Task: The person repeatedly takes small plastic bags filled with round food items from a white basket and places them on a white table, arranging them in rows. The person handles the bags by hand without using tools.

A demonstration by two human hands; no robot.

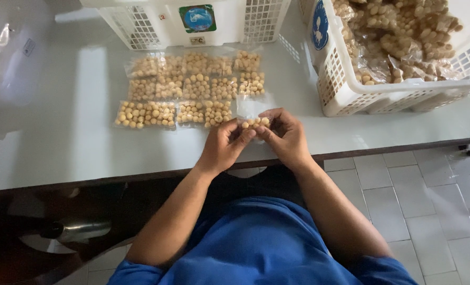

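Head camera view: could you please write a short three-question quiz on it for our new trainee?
1. True or false: both hands hold one small clear plastic bag of round tan snack balls.
2. Where is the white plastic lattice basket heaped with filled bags? A) by the left hand B) on the pale table top, out past the right hand C) on the tiled floor
3. How do the filled clear bags on the table lie: flat in rows, or heaped?

Key: 1 true; 2 B; 3 flat in rows.
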